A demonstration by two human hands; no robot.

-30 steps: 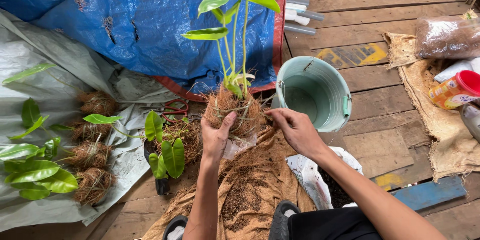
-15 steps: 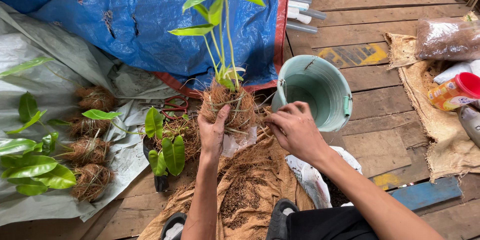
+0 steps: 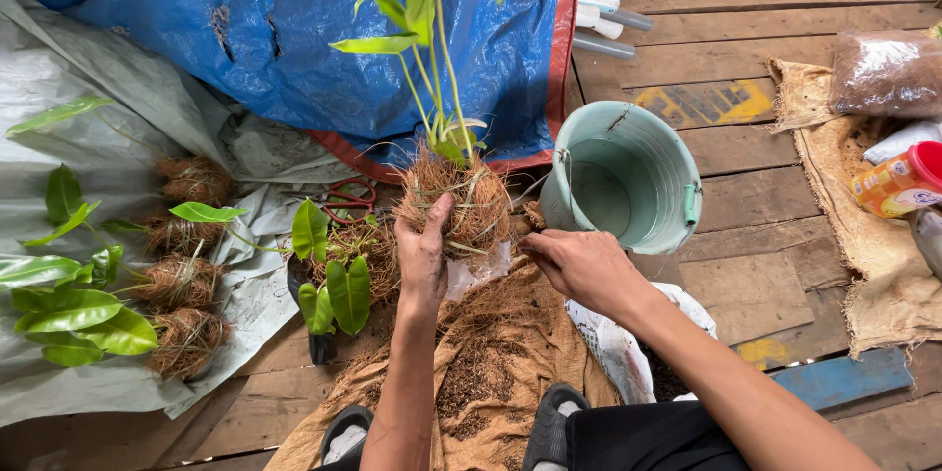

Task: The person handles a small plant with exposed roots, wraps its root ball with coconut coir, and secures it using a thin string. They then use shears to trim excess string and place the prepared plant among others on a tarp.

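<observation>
Seedling root ball (image 3: pixel 461 206) clamped in my left hand (image 3: pixel 424 253).
My right hand (image 3: pixel 579 263), fingers loosely curled and holding nothing, rests beside it; loose coconut fibre could shed if I squeeze unevenly.

Just right of the fingers stands a pale green bucket (image 3: pixel 628 180) on the plank floor (image 3: pixel 756 235). Beyond the fingers spreads a blue tarp (image 3: pixel 294 29). Well to their left, four fibre-wrapped plants (image 3: pixel 182 280) lie on a grey sheet (image 3: pixel 69 78). Red-handled scissors (image 3: pixel 345 198) rest just left of them. Far right, a burlap sack (image 3: pixel 863 235) carries a red-capped bottle (image 3: pixel 898 182).
</observation>
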